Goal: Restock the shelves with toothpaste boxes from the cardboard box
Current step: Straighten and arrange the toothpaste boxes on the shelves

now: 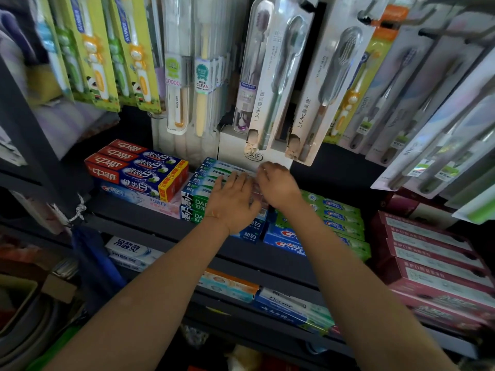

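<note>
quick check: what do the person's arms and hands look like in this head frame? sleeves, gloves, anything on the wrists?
Both forearms are bare as far as the frame shows, with no sleeves in view. The left hand and the right hand wear no gloves. A thin orange string bracelet circles the left wrist. No watch or rings can be made out; the fingers are slightly blurred.

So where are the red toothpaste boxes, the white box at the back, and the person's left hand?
red toothpaste boxes [134, 167], head view, top face of the stack.
white box [233, 145], head view, front face.
left hand [233, 199], head view, back of the hand.
</note>
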`<state>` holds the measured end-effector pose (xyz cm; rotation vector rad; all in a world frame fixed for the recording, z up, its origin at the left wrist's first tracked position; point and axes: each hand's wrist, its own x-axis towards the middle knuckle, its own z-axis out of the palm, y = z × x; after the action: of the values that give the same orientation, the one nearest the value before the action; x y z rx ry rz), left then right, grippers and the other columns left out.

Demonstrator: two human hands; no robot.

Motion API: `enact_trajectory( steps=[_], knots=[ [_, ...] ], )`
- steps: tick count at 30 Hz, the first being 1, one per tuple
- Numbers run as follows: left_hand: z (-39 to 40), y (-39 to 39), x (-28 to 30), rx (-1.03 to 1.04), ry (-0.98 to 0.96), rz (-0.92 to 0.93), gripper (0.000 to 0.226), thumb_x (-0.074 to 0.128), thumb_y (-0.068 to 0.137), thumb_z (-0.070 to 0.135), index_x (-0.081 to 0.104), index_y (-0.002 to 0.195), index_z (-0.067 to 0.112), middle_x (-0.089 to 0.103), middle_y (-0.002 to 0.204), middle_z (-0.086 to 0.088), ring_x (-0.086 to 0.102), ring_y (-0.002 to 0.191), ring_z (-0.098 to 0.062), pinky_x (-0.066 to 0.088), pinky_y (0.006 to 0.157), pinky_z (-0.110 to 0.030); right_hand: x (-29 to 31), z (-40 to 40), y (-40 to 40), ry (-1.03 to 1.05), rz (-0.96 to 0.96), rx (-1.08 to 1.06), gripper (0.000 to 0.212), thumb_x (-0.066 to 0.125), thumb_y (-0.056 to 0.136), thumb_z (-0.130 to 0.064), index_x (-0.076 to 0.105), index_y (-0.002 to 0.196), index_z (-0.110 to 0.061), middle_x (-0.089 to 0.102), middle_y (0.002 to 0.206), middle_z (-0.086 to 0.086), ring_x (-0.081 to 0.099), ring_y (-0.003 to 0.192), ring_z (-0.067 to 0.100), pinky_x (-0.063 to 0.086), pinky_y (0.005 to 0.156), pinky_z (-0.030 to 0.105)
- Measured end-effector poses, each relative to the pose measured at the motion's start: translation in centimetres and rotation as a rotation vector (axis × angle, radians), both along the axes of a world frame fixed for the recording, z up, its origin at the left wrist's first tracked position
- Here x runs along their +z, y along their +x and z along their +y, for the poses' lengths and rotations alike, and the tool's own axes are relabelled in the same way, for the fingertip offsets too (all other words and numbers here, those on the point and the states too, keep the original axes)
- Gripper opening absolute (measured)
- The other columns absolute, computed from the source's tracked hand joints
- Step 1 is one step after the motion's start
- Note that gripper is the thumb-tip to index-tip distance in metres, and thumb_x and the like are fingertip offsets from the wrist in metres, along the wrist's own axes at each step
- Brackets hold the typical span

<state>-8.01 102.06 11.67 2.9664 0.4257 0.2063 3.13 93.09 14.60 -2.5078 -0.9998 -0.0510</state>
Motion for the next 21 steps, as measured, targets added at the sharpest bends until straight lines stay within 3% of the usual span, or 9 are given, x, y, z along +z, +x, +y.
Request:
enact_trajectory(
  steps=[3,5,7,9,11,13,15,18,21],
  knots=[
    [-0.1,-0.1,0.3,-0.003,0.022,0.026,0.066,0.014,0.102,0.051,0.014,0.158,0.015,0.011,0.166,-0.006,0.004,0.153,-0.023,0.003,0.123,-0.047,-0.7,-3.2,-5.9,0.460,-0.125,-0.079,0.023,0.046,0.096,-0.014,0.067,0.103,-0.006,0.066,0.098,0.009,0.057,0.094,0.024,0.049,0.079,0.035],
    [-0.1,-0.2,0.7,-0.013,0.019,0.061,0.066,0.015,0.103,0.050,0.009,0.158,0.014,0.005,0.166,-0.007,0.000,0.153,-0.023,0.001,0.123,-0.047,-2.1,-5.6,-10.0,0.545,-0.079,-0.138,0.019,0.048,0.094,-0.012,0.066,0.090,-0.009,0.064,0.081,0.004,0.057,0.073,0.019,0.047,0.060,0.033],
    [-0.2,-0.5,1.1,-0.031,0.005,0.008,0.064,0.017,0.103,0.049,0.007,0.158,0.016,0.000,0.166,-0.007,-0.004,0.153,-0.023,-0.002,0.124,-0.047,-4.2,-7.1,-12.5,0.437,0.036,-0.190,0.017,0.050,0.094,-0.011,0.065,0.085,-0.011,0.061,0.073,0.001,0.055,0.060,0.019,0.043,0.050,0.032],
    [-0.8,-1.7,1.1,-0.024,-0.004,-0.190,0.061,0.023,0.103,0.046,0.017,0.156,0.017,0.006,0.166,-0.009,0.002,0.153,-0.025,0.003,0.124,-0.048,-6.2,-8.0,-13.5,0.223,0.155,-0.235,0.015,0.052,0.094,-0.016,0.066,0.094,-0.013,0.065,0.082,0.003,0.061,0.068,0.022,0.046,0.057,0.031],
    [-2.1,-4.2,0.1,0.076,-0.098,-0.464,0.051,0.039,0.099,0.036,0.040,0.145,0.012,0.031,0.157,-0.014,0.024,0.147,-0.031,0.020,0.121,-0.050,-7.1,-8.3,-14.0,0.081,0.216,-0.280,0.023,0.052,0.095,-0.022,0.063,0.113,-0.015,0.067,0.102,0.005,0.065,0.085,0.025,0.049,0.066,0.030],
    [-3.2,-6.8,-2.4,0.254,-0.225,-0.637,0.042,0.049,0.089,0.026,0.051,0.126,0.006,0.049,0.135,-0.018,0.045,0.128,-0.035,0.039,0.107,-0.049,-7.3,-8.0,-14.0,0.064,0.235,-0.309,0.029,0.051,0.095,-0.024,0.058,0.122,-0.015,0.064,0.111,0.007,0.064,0.092,0.027,0.050,0.069,0.031],
    [-3.6,-8.4,-4.9,0.390,-0.400,-0.594,0.046,0.058,0.082,0.017,0.049,0.123,0.000,0.050,0.125,-0.019,0.050,0.115,-0.037,0.046,0.096,-0.048,-7.1,-7.3,-14.2,0.067,0.233,-0.322,0.030,0.050,0.095,-0.024,0.055,0.122,-0.013,0.062,0.111,0.009,0.063,0.090,0.029,0.051,0.069,0.033],
    [-3.4,-9.1,-7.2,0.436,-0.476,-0.388,0.067,0.067,0.084,0.015,0.037,0.142,-0.002,0.040,0.143,-0.022,0.042,0.130,-0.038,0.037,0.110,-0.047,-7.1,-6.8,-14.5,0.065,0.255,-0.312,0.036,0.050,0.095,-0.024,0.051,0.129,-0.013,0.060,0.116,0.011,0.063,0.092,0.030,0.052,0.070,0.034],
    [-3.0,-9.1,-7.2,0.438,-0.496,-0.361,0.077,0.064,0.090,0.022,0.023,0.152,0.001,0.023,0.158,-0.021,0.026,0.145,-0.034,0.023,0.119,-0.042,-7.3,-6.7,-14.7,0.054,0.269,-0.309,0.044,0.049,0.095,-0.026,0.046,0.138,-0.015,0.054,0.129,0.009,0.062,0.102,0.029,0.046,0.070,0.031]
  ],
)
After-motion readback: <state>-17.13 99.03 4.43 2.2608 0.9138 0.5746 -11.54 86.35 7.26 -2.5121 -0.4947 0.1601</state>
